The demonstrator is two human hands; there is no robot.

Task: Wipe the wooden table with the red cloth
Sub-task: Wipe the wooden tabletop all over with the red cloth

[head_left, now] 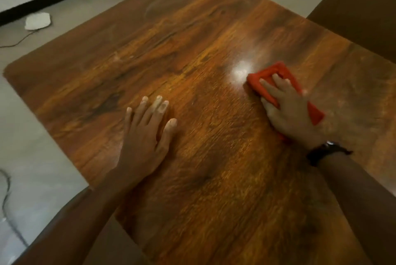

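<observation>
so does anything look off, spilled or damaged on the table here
Nothing stands out. The wooden table shows no spill or damage; the bright spot beside the red cloth looks like light glare. The right hand presses the cloth flat, and the left hand rests open.

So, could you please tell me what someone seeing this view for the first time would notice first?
The folded red cloth stands out, pressed flat under the right hand on the right side of the brown wooden table, beside a bright white glare spot. The left hand rests open, palm down, near the table's middle. A dark wristband circles the right wrist.
</observation>
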